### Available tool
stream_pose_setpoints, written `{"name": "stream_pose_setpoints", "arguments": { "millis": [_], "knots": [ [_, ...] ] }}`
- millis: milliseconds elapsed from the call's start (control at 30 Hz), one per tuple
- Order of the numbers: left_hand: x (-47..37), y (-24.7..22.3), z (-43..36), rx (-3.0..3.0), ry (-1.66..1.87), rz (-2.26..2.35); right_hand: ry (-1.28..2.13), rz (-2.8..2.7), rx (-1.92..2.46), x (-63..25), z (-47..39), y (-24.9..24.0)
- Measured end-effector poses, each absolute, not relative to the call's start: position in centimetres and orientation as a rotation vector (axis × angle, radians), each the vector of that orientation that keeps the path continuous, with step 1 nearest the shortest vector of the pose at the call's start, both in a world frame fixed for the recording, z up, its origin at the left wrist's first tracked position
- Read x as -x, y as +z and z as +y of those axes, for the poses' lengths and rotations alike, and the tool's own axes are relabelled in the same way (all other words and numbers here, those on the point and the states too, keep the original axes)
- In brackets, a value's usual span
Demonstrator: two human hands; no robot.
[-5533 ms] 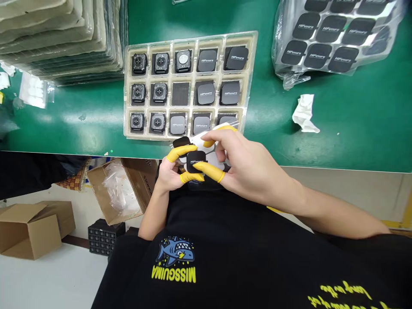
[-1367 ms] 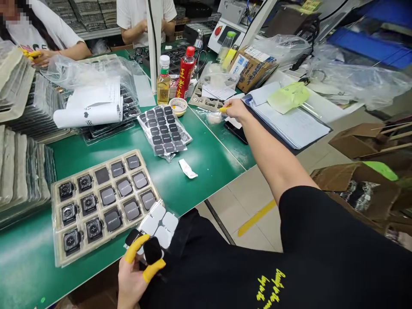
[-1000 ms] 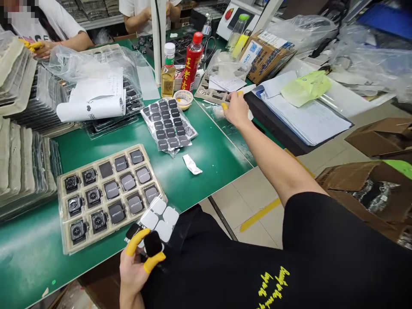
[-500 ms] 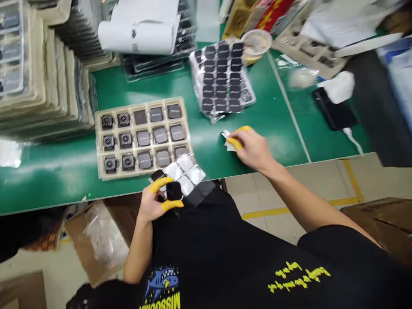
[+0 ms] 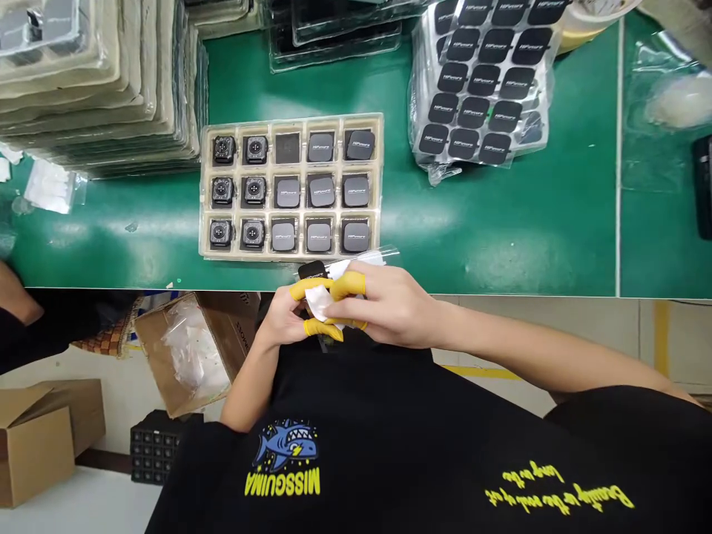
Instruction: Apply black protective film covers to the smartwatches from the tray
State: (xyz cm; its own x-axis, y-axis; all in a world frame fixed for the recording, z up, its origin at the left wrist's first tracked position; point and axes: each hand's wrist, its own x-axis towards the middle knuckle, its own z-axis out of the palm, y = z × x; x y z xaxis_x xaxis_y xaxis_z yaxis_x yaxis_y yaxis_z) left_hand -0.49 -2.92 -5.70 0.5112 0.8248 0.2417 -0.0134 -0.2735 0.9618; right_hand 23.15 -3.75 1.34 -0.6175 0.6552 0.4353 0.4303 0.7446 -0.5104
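My left hand [image 5: 283,320], yellow covers on its finger and thumb, grips a square smartwatch at the table's front edge. The watch is now almost wholly hidden by my fingers and a white wipe [image 5: 317,300]. My right hand [image 5: 396,305], also with yellow finger covers, pinches that wipe and presses it against the watch. From behind my hands sticks out a clear sheet with a black label [image 5: 312,271] on it. Just beyond lies a cream tray [image 5: 292,257] holding several watches [image 5: 254,190], back up, and grey-covered pieces marked HiFuture [image 5: 321,191]. One compartment shows only its dark bottom.
Stacked trays [image 5: 161,89] rise at the left. Sheets of black labels [image 5: 472,111] lie at the back right, near a tape roll [image 5: 595,18]. Below the table stand an open carton [image 5: 161,371] with plastic bags and another cardboard box [image 5: 41,437]. Another person's arm [image 5: 19,297] shows at far left.
My right hand has come left from the table with the white wipe and now meets my left hand, covering the watch. The camera view has shifted and come closer.
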Motion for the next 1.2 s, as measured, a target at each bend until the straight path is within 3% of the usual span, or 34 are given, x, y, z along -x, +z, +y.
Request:
{"name": "stream_pose_setpoints", "arguments": {
  "millis": [200,367,567,900,1067,1200],
  "knots": [
    [-0.1,-6.9,-3.6,-1.404,1.057,0.739,0.063,-2.360,0.986,-23.5,-3.2,1.5],
    [0.5,-5.9,-3.2,-1.357,1.093,0.822,0.189,-2.175,1.265,-26.2,-4.0,3.6],
    [0.3,-6.0,-2.8,-1.366,1.114,0.765,0.486,-2.203,1.059,-25.6,-3.8,5.3],
    [0.7,-6.3,-2.7,-1.489,0.983,0.744,0.303,-2.431,0.741,-21.7,-2.9,3.2],
    [0.6,-6.7,-3.1,-1.300,1.085,0.761,0.080,-2.411,0.797,-22.2,-1.8,2.9],
    [0.8,-6.8,-2.9,-1.287,1.041,0.711,0.191,-2.426,0.712,-22.5,-1.7,2.8]
  ]
}}
